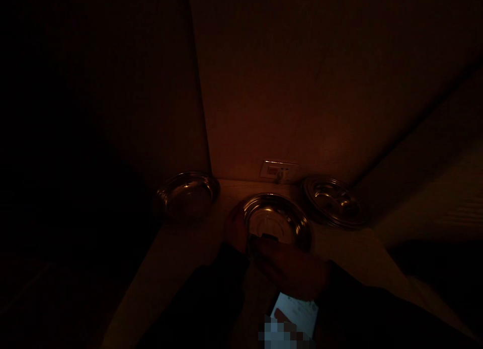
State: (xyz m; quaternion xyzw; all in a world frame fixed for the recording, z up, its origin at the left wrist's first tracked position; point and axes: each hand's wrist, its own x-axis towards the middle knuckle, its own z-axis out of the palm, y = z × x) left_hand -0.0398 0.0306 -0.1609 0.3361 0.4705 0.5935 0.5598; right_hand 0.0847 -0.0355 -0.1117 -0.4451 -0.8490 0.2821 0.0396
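Observation:
The scene is very dark. A shiny metal bowl (296,213) stands in the middle of the table. My left hand (236,228) is at its left rim, fingers curled against the side and gripping it. Across the near part of the bowl reaches my right hand (289,268), its fingers closed. A small dark object (269,237) shows by those fingers over the bowl; its kind is too dim to make out. Shadow hides most of both hands' fingertips.
Another metal bowl (188,203) sits at the table's back left. Stacked metal plates (335,203) lie at the back right. A wall socket (279,170) with something plugged in is behind. Below my right wrist glows a phone (298,309), partly pixelated. Walls rise behind the wooden table (151,288).

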